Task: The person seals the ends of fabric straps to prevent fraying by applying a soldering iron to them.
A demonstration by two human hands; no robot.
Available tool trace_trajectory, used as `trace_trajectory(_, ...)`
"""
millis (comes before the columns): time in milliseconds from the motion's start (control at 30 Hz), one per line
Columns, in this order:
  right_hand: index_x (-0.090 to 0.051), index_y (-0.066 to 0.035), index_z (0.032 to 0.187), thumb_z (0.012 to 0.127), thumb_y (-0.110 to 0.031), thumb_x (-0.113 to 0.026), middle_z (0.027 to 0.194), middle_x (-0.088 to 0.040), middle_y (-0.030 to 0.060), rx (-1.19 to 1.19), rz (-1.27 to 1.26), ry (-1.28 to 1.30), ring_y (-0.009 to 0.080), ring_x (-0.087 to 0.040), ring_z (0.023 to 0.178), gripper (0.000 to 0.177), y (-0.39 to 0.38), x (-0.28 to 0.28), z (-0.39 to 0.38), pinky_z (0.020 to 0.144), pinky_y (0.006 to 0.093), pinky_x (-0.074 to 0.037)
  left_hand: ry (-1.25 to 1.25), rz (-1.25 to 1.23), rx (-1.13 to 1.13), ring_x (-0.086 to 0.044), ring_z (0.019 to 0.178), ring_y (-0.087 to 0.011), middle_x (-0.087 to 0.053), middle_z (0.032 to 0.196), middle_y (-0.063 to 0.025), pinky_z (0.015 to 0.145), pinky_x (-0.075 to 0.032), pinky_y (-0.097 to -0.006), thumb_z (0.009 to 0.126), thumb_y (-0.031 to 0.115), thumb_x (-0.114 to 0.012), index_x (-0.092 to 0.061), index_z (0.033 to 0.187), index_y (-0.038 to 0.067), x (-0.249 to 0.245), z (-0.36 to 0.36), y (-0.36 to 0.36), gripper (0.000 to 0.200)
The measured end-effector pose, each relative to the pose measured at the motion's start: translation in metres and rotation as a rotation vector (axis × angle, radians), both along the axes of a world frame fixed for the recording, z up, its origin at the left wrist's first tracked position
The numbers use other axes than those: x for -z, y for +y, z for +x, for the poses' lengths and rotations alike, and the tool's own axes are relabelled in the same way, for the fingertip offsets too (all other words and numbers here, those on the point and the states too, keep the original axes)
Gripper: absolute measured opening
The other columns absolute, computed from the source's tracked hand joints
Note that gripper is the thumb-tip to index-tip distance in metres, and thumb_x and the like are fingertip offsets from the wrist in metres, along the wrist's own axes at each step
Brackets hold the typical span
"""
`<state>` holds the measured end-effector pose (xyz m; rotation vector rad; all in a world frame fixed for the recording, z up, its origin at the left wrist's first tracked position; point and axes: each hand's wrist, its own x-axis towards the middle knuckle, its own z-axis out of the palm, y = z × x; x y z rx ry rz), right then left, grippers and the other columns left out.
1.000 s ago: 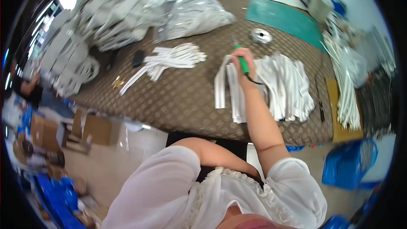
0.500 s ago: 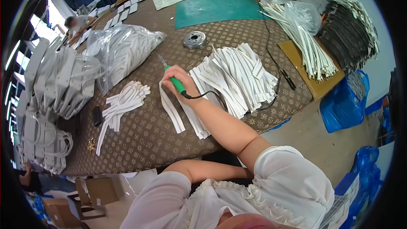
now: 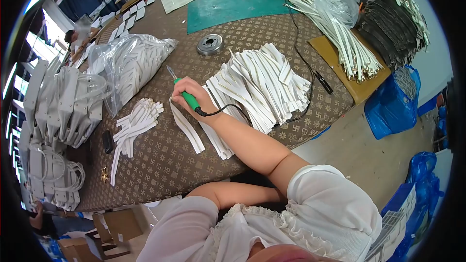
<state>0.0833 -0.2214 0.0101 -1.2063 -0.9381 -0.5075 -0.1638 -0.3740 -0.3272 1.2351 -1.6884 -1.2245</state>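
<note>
My right hand (image 3: 193, 95) is closed around a green-handled tool (image 3: 190, 100) with a thin metal tip pointing up and left; a black cable leaves its lower end. One white strip (image 3: 188, 130) hangs from the fingers of the same hand and lies on the patterned cloth. Beside that hand, on the right, is a large heap of white strips (image 3: 267, 85). A smaller bunch of white strips (image 3: 138, 121) rests to its left. My left forearm (image 3: 242, 193) passes along the table's front edge, and the left hand is hidden behind my right arm.
Around the patterned table (image 3: 165, 174) are a round metal piece (image 3: 210, 44), a green mat (image 3: 233, 7), a filled clear bag (image 3: 141, 63), stacked grey-white pieces (image 3: 73, 106), a black-handled tool (image 3: 324, 82) and a blue bag (image 3: 393, 109). Another person (image 3: 77, 41) is at the far left.
The camera view has shifted, so the table items and my right hand appear slightly further left. My right hand still holds the green tool and the strip.
</note>
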Motion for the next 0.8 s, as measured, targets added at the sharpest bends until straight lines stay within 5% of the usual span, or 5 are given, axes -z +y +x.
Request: trace_trajectory(800,-0.054,-0.002,0.082,0.076,0.002,-0.063,0.086,-0.055,0.0085,0.014,-0.06,-0.009,0.024,-0.054,0.084,0.012,0.003,0.001,-0.001,0.079,0.0326,-0.042,-0.345,-0.104,-0.308,-0.059,0.089,-0.0244,-0.063,0.099,-0.0159,0.08,-0.044,-0.0361,0.09,0.027,-0.05,-0.059,0.104,-0.001,-0.074,0.022,0.021,0.032)
